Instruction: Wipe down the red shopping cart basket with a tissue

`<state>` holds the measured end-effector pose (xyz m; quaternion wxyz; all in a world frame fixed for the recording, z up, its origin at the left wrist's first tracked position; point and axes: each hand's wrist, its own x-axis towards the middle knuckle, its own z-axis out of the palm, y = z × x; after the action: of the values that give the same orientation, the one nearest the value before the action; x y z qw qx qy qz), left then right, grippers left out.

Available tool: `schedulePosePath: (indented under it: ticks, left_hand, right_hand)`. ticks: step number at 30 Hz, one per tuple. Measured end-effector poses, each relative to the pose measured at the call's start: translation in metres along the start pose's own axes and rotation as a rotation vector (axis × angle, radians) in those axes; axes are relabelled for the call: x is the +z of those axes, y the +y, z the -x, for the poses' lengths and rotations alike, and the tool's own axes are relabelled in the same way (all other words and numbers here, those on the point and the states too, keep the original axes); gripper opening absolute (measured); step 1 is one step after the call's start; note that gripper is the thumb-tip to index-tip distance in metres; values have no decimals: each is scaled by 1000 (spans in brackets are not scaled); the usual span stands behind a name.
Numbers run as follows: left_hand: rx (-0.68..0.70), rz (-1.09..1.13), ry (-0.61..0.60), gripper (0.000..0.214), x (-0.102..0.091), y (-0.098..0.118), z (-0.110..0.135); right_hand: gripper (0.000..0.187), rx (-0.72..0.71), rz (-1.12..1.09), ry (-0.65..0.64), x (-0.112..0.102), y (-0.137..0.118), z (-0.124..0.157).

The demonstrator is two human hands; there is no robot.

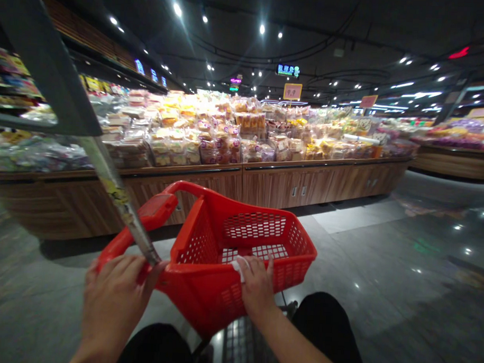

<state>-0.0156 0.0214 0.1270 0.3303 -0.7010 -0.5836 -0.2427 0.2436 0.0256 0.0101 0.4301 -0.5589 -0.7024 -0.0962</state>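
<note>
the left hand (113,304) and the right hand (258,288) both grasp the rim of a red basket (294,268) near the person. only a small white thing (237,268) shows by the right hand. far ahead, bags of bread (191,142) lie on a wooden counter (321,184).

A wood-panelled display counter (305,183) is carrying heaped bagged breads and pastries (187,145), while a second wooden counter (453,163) is holding colourful packaged sweets (458,135). Both counters are standing on a polished stone floor (382,260) that is reflecting the ceiling lights.
</note>
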Motion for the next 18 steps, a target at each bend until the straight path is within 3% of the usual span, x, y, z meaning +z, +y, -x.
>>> schedulePosePath:
  ticks: [3,9,11,14,18]
  left_hand:
    - [15,-4,9,45,1,-3,0]
    - [6,2,11,40,2,-1,-1]
    - [1,4,2,38,3,0,-1]
    - [-10,-7,4,38,4,1,-1]
    - [-7,-23,4,38,6,-3,2]
  right_hand:
    - [39,-41,3,-27,-4,13,1]
    - [44,15,82,49,-35,95,16]
    - [44,43,125,62,-42,111,18]
    - [39,94,169,76,-40,105,16]
    - [35,101,98,49,-23,61,8]
